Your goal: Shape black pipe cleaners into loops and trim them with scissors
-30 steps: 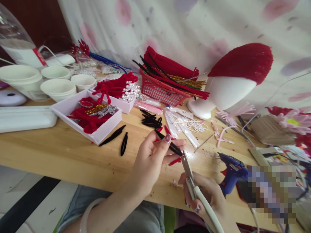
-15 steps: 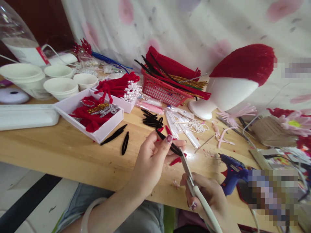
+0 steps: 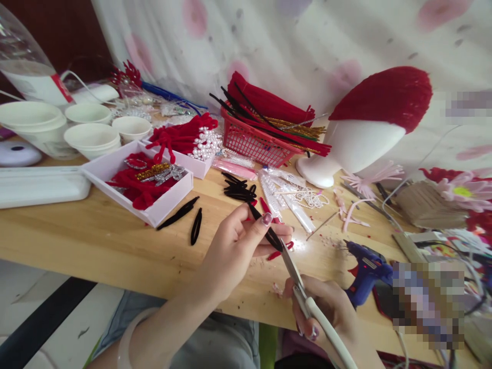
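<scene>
Pale jade bangle (image 3: 128,341) on left wrist, mauve nail polish, jeans (image 3: 215,348)

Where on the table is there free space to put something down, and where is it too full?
The widest bare wood runs along the near edge, below the white tray and the pink box, left of the left hand. Crowded: from the red basket to the glue gun and everything right of it.

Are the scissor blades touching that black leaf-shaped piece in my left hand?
Touching. In the head view the tips of the scissors, gripped by the right hand, meet the lower end of the black leaf-shaped piece pinched in the left hand, with no gap visible.
</scene>
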Action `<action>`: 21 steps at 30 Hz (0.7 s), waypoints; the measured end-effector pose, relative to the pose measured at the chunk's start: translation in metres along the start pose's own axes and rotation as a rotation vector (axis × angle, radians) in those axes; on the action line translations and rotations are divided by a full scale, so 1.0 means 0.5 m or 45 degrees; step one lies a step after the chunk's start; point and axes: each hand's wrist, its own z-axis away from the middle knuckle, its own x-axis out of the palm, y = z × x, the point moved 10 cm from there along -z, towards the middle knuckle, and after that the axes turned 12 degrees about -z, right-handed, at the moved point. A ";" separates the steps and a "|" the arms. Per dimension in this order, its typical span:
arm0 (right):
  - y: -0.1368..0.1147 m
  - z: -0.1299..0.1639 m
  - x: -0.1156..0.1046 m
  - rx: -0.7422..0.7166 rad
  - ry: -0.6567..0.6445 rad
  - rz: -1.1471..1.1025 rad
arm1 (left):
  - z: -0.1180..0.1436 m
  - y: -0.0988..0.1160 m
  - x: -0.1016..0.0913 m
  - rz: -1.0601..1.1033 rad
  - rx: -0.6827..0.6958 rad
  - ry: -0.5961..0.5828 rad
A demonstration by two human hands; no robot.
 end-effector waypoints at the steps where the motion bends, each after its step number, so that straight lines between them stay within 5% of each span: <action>1: -0.003 -0.001 0.000 -0.006 0.008 -0.001 | -0.001 0.000 0.001 -0.002 0.004 -0.004; 12: -0.019 -0.007 -0.010 -0.124 0.053 0.012 | -0.001 0.007 -0.021 0.011 0.050 0.086; 16: -0.070 0.004 -0.045 -0.356 0.242 0.241 | 0.005 0.016 -0.044 0.034 0.072 0.201; 21: -0.077 0.015 -0.059 -0.352 0.516 0.203 | 0.025 0.032 -0.048 0.048 0.044 0.277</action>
